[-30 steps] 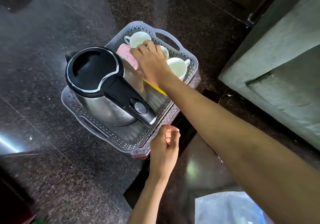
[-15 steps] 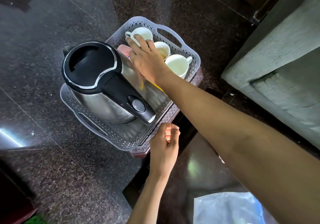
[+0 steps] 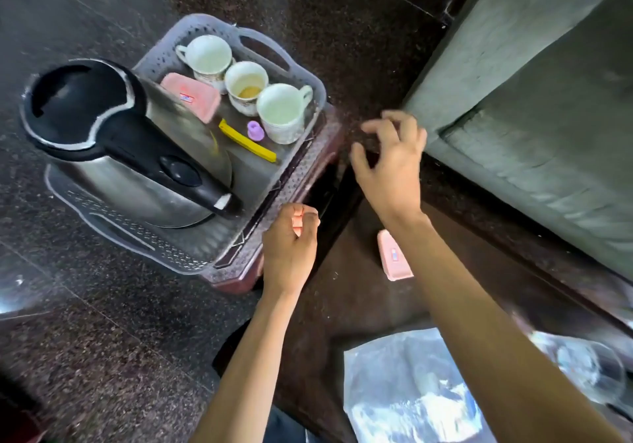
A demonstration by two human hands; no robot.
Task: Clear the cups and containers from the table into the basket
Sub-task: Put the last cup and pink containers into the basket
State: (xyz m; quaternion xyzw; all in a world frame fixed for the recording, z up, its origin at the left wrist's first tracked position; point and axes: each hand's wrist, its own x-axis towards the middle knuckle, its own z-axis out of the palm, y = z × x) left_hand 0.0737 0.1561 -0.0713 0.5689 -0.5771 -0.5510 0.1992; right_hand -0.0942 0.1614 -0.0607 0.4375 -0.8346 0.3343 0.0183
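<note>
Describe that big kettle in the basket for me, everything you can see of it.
The kettle has a shiny steel-looking body, a closed black lid ringed in silver, and a thick black handle with a round dark button and a pale mark at its lower end. It stands upright in the near left part of the basket, filling most of that end, with its handle pointing towards the person. The left hand is beside the handle end but apart from it. Nothing grips the kettle.

Three cups (image 3: 209, 57) (image 3: 247, 81) (image 3: 281, 108), two pink boxes (image 3: 191, 96) (image 3: 394, 257) (one apart), one kettle (image 3: 113, 141)
</note>
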